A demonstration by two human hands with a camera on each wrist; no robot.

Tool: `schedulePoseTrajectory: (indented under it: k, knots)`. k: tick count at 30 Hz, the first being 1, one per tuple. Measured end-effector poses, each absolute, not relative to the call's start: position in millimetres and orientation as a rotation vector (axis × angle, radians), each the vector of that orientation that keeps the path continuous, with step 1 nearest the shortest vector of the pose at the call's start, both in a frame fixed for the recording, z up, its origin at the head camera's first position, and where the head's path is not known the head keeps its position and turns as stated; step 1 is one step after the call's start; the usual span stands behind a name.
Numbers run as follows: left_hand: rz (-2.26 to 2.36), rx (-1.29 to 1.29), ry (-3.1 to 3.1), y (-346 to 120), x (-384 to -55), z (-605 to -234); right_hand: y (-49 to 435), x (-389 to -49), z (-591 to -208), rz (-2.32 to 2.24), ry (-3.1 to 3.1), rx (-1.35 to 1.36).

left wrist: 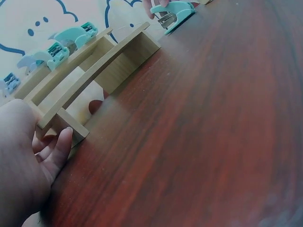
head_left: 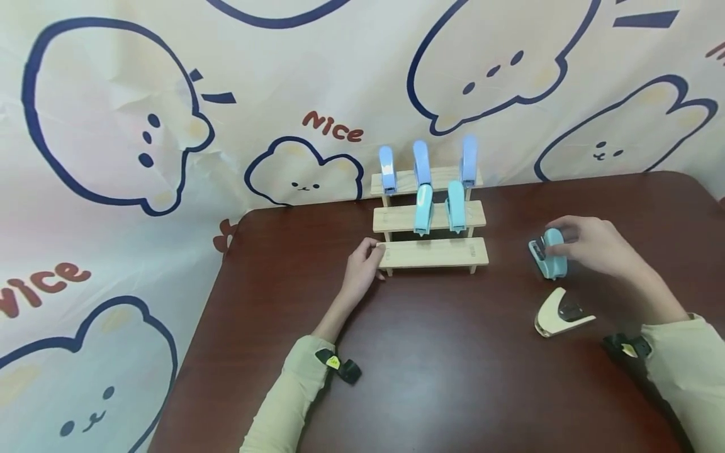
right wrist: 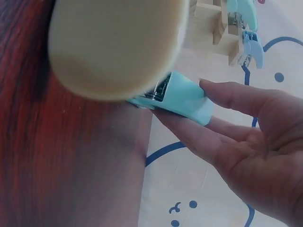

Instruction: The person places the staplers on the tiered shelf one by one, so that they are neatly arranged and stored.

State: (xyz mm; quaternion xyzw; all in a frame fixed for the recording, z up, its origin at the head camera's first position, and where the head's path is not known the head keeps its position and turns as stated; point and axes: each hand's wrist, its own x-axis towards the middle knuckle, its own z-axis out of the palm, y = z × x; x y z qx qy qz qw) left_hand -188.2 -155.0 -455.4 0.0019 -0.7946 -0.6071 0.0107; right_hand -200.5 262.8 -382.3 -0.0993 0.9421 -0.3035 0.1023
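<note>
My left hand (head_left: 362, 267) grips the left end of the lowest step of a wooden three-step rack (head_left: 433, 253), thumb on top and fingers below. At the right, my right hand (head_left: 591, 244) holds a teal stapler (head_left: 557, 257) between thumb and fingers, low over the table. In the right wrist view the thumb and fingers lie on opposite sides of this teal stapler (right wrist: 187, 97). A cream stapler (head_left: 552, 314) rests on the table just in front of it, and its near end fills much of the right wrist view.
Several blue staplers (head_left: 421, 163) stand along the rack's top step. Two teal staplers (head_left: 456, 206) stand on the middle step. The dark wooden table (head_left: 442, 365) meets a patterned cloth (head_left: 215, 163) behind.
</note>
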Motion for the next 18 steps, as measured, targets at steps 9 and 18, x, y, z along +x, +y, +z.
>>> schedulePoseTrajectory:
  k: [9,18]
  knots:
    - [-1.858,0.004,-2.463,-162.7,-193.7,-448.1,250.1,-208.3,-332.9,-1.269,2.954,-0.03]
    - [-1.884,-0.01,-2.482,-155.5,-186.1,-454.1,220.1,-208.9,-293.9,-2.309,2.47,-0.199]
